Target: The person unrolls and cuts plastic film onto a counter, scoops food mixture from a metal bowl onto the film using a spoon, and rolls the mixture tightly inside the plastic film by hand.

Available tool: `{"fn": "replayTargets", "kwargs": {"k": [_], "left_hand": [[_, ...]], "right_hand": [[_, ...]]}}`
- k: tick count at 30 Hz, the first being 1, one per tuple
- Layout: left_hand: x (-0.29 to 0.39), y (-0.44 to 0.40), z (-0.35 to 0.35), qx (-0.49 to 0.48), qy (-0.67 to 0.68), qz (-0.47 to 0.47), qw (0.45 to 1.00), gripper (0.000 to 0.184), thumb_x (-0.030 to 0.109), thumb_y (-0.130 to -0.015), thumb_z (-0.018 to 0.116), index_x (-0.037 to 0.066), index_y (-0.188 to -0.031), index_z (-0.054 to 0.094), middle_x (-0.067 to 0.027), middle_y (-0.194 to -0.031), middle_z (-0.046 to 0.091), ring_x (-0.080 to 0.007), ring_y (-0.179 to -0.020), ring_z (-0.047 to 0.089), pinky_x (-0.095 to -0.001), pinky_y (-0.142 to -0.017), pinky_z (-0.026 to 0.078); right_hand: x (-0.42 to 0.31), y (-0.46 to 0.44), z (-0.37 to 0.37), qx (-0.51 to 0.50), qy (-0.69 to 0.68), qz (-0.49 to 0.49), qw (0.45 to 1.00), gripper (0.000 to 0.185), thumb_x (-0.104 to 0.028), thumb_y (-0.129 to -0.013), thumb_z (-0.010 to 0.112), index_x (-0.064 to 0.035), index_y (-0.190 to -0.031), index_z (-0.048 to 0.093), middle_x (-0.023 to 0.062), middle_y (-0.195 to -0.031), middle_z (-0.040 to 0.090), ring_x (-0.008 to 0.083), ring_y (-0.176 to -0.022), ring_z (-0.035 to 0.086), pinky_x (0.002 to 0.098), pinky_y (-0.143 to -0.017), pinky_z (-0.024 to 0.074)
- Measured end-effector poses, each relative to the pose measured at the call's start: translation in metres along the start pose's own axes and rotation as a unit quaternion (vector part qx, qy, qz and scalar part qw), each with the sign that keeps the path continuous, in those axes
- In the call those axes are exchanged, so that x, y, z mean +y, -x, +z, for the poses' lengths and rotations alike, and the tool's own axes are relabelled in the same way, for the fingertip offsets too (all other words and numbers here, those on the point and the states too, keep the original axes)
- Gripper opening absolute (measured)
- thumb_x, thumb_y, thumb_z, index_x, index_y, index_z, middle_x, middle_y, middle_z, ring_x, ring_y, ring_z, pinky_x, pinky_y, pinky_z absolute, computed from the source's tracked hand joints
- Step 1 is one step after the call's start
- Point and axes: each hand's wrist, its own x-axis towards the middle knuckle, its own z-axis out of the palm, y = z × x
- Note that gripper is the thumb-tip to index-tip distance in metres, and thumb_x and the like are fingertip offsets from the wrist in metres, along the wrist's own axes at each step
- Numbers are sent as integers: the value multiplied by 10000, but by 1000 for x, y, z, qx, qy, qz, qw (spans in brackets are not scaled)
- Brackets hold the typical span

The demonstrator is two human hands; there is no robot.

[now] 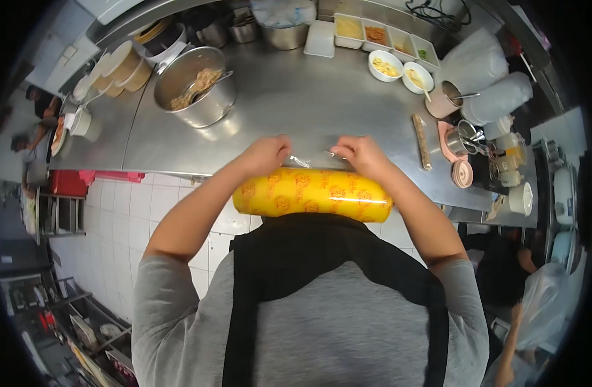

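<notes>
A large yellow roll of cling film (312,193) with red print lies crosswise against my apron, at the front edge of the steel table. Just beyond it, my left hand (267,156) is closed, pinching the clear film (300,162) near the roll's left part. My right hand (361,157) is closed on the same film toward the right, with its forearm passing the roll's right end. Between both hands the transparent sheet shows only as glints, so its full extent is hard to see.
On the steel table (289,103) stands a pot (204,116) of cooked food with a utensil. White bowls (385,66) and a row of filled containers (376,46) are at the back right. A long wrapped item (421,142) lies near cups and bottles. Other people are at both sides.
</notes>
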Motion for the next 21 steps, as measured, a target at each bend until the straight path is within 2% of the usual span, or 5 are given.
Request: {"fn": "replayTargets", "kwargs": {"k": [7,13,16,19,21], "left_hand": [[-26,-15,-17,-116,237,-75,962,172,233,-926,614,64,-934,650,-5,-732,610,-101,-660,548,-265,-614,445],[-10,8,-33,-124,12,-49,991,222,256,-852,714,41,-855,657,-29,-711,627,-112,-657,563,-278,-617,462],[-23,6,-23,-27,-84,15,996,253,280,-830,731,41,-846,651,-55,-683,627,-145,-642,576,-297,-613,467],[-11,12,-27,-46,11,-8,999,235,262,-831,716,45,-825,628,-85,-676,625,-201,-632,591,-327,-609,466],[-9,16,-36,-84,-65,-11,994,222,255,-846,697,49,-823,614,-92,-674,617,-221,-628,592,-341,-603,461]], "right_hand": [[11,-6,-7,-87,-186,157,966,352,-357,-954,575,-57,-796,670,-8,-603,466,106,-593,413,288,-566,365],[21,-10,-1,-53,-142,110,982,360,-365,-949,584,-58,-777,658,-7,-587,448,110,-583,411,297,-560,361],[13,-9,-5,-48,-125,116,984,364,-369,-943,591,-57,-767,651,4,-582,450,116,-579,413,302,-558,362],[19,-9,-2,-42,-129,115,984,370,-380,-936,599,-57,-762,648,11,-581,456,122,-573,415,308,-554,362],[19,-11,-2,-43,-131,117,984,370,-389,-922,617,-59,-757,647,6,-584,466,121,-571,419,306,-547,361]]}}
